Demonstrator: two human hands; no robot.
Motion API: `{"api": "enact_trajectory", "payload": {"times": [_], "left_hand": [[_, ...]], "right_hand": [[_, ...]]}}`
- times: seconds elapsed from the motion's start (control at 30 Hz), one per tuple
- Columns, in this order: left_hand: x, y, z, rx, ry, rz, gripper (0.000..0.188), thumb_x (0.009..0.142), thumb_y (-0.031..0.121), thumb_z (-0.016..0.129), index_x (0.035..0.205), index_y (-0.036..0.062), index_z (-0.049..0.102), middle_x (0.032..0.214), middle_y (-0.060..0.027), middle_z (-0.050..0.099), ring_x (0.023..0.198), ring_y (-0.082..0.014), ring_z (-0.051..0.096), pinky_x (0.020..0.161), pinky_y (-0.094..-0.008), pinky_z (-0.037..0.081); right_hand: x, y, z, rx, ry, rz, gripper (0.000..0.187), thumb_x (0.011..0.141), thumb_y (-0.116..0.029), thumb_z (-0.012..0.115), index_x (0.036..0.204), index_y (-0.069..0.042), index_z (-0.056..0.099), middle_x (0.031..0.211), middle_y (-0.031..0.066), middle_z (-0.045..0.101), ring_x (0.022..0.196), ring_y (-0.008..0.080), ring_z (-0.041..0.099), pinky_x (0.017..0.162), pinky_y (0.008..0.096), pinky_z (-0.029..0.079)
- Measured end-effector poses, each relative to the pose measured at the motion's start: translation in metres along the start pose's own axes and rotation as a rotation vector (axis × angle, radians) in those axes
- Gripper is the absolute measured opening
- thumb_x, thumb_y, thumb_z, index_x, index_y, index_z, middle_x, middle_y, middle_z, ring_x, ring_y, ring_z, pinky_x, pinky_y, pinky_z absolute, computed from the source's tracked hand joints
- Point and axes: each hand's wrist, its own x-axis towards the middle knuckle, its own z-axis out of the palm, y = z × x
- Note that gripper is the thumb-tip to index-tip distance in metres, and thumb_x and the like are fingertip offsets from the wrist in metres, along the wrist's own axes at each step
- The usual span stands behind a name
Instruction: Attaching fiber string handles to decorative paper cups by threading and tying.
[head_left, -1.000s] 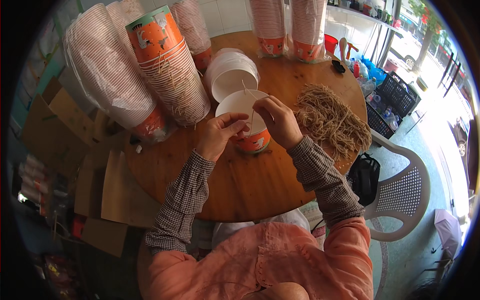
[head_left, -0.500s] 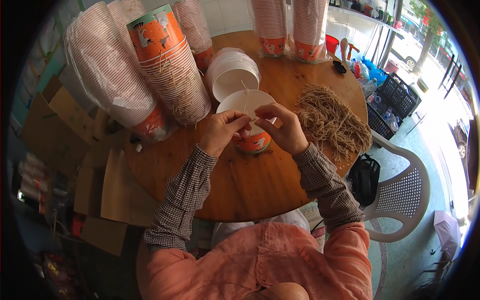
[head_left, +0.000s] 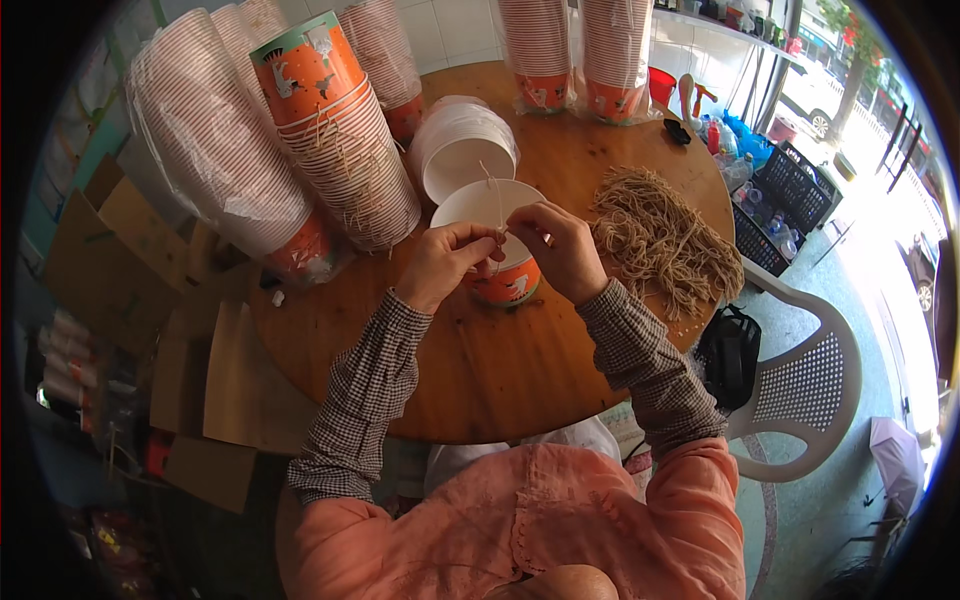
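An orange paper cup [head_left: 505, 280] with a white inside stands on the round wooden table [head_left: 480, 370] in front of me. My left hand [head_left: 445, 262] and my right hand [head_left: 555, 248] meet over its near rim, both pinching a thin tan string [head_left: 494, 195] that runs up across the cup's mouth. The fingers hide where the string meets the rim. A pile of the same tan strings [head_left: 660, 235] lies just right of my right hand.
A short stack of white-lined cups [head_left: 462, 150] lies behind the cup. Tall leaning stacks of orange cups [head_left: 340, 150], some wrapped in plastic [head_left: 215, 170], fill the left and back. Flat cardboard [head_left: 200, 380] lies left, a white plastic chair [head_left: 810, 380] right.
Both hands have lifted slightly and drawn together at the cup's near rim, and the string now stands up across the cup's mouth. The cup stays in place.
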Motion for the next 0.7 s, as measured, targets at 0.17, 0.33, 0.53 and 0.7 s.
{"api": "enact_trajectory", "payload": {"times": [0.17,0.33,0.53,0.7], "left_hand": [[0.0,0.003,0.002,0.019,0.0,-0.005,0.018,0.092,0.01,0.059,0.104,-0.0013,0.067,0.085,-0.0049,0.068,0.065,-0.0062,0.056,0.063,-0.02,0.047],[0.004,-0.003,-0.002,0.047,-0.02,0.042,0.015,0.092,0.01,0.06,0.1,-0.0012,0.067,0.081,-0.0037,0.066,0.064,-0.007,0.056,0.062,-0.0206,0.046],[0.002,0.0,-0.001,0.028,0.023,0.032,0.014,0.091,0.011,0.06,0.096,-0.0006,0.066,0.078,-0.0028,0.065,0.066,-0.007,0.058,0.062,-0.021,0.047],[0.003,-0.002,-0.002,-0.023,0.079,-0.016,0.014,0.091,0.012,0.061,0.095,-0.0005,0.066,0.078,-0.0028,0.065,0.066,-0.0075,0.059,0.061,-0.0209,0.047]], "right_hand": [[0.003,0.0,0.001,0.008,0.004,-0.009,0.011,0.086,-0.001,0.062,0.097,-0.001,0.062,0.09,0.0081,0.065,0.077,0.0161,0.064,0.066,0.0269,0.051],[0.009,0.002,0.007,0.273,-0.089,0.099,0.011,0.091,-0.002,0.057,0.102,-0.001,0.057,0.091,0.0042,0.065,0.077,0.0141,0.063,0.067,0.0263,0.052],[0.013,0.001,0.003,0.395,-0.289,0.331,0.016,0.093,-0.004,0.055,0.109,-0.001,0.051,0.091,0.0052,0.061,0.076,0.0096,0.06,0.068,0.0254,0.052],[0.01,0.006,-0.001,0.255,-0.242,0.149,0.025,0.091,-0.002,0.057,0.116,-0.002,0.052,0.089,0.0059,0.062,0.08,0.0101,0.061,0.074,0.0261,0.052]]}}
